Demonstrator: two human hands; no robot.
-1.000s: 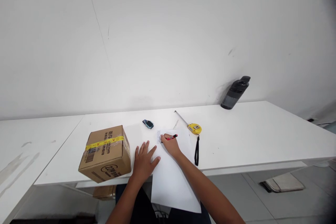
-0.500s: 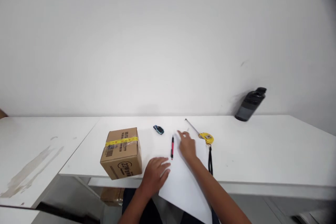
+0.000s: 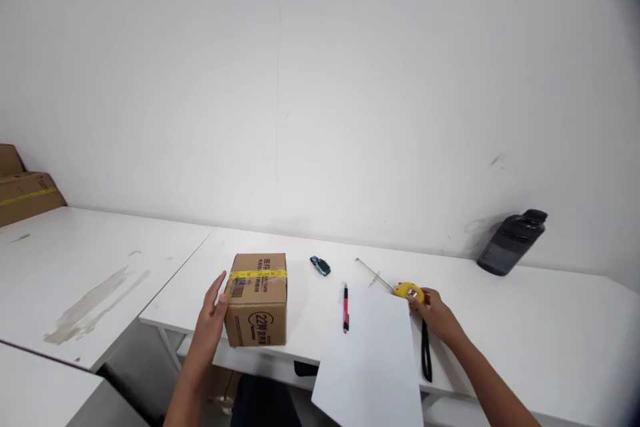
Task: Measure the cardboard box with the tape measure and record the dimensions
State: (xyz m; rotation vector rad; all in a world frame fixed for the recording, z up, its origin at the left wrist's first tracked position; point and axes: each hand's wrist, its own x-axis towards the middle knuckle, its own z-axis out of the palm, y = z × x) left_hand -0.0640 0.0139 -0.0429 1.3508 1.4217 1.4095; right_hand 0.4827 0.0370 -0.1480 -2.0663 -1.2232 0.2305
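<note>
My left hand [image 3: 213, 317] is at the left side of a taped cardboard box [image 3: 256, 325], fingers stretched out along it; whether it touches is hard to see. To the right, my right hand [image 3: 435, 315] grips a yellow tape measure [image 3: 410, 293] by its right end. Some of the metal blade [image 3: 374, 273] is pulled out, pointing up and left. A black wrist strap [image 3: 425, 353] hangs from the tape measure. Between my hands lies a white sheet of paper [image 3: 370, 360], overhanging the front edge, with a red and black pen [image 3: 345, 309] at its upper left.
A small dark blue object [image 3: 320, 265], perhaps a toy car, lies behind the pen. At the back right a black bottle [image 3: 512, 242] stands by the wall. More cardboard boxes [image 3: 27, 197] are at the far left. The white table [image 3: 525, 340] has its front edge near me.
My left hand has gone from the paper's left edge to the box's left side. My right hand has left the paper and taken hold of the tape measure. The view has shifted.
</note>
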